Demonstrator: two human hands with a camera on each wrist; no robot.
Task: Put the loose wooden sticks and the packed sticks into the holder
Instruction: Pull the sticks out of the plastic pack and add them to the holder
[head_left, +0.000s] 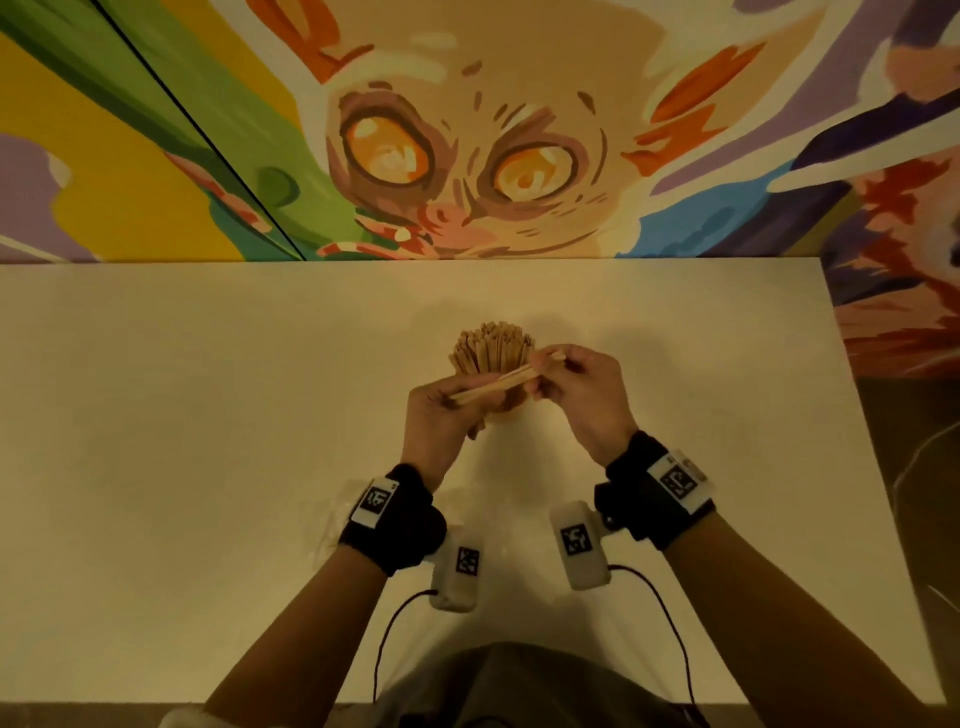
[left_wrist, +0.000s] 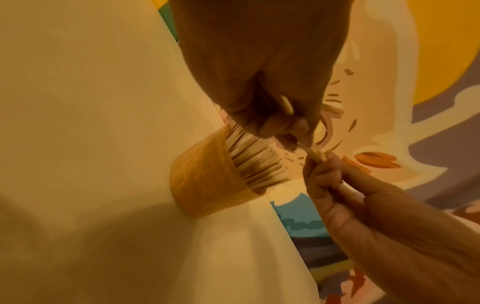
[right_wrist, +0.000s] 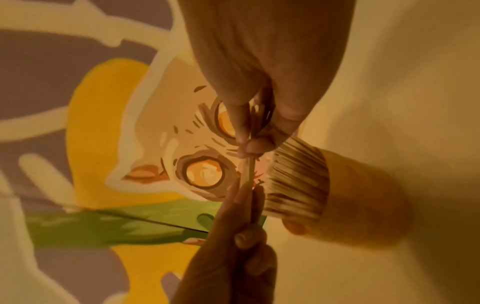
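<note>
A round wooden holder (left_wrist: 205, 181) stands on the white table, packed with several upright flat wooden sticks (head_left: 493, 345). Just in front of it, above the table, both hands hold a thin bundle of wooden sticks (head_left: 498, 382) crosswise. My left hand (head_left: 441, 410) pinches the bundle's left end. My right hand (head_left: 569, 376) pinches its right end between thumb and fingertips (right_wrist: 253, 146). The right wrist view shows the bundle (right_wrist: 248, 170) close beside the sticks in the holder (right_wrist: 363, 195). Whether the bundle is wrapped I cannot tell.
The white table (head_left: 208, 415) ends at a painted mural wall (head_left: 467, 156) behind the holder and at an edge (head_left: 852, 415) on the right. A faint clear wrapper (head_left: 332, 525) seems to lie by my left wrist. Cables run from both wrist cameras.
</note>
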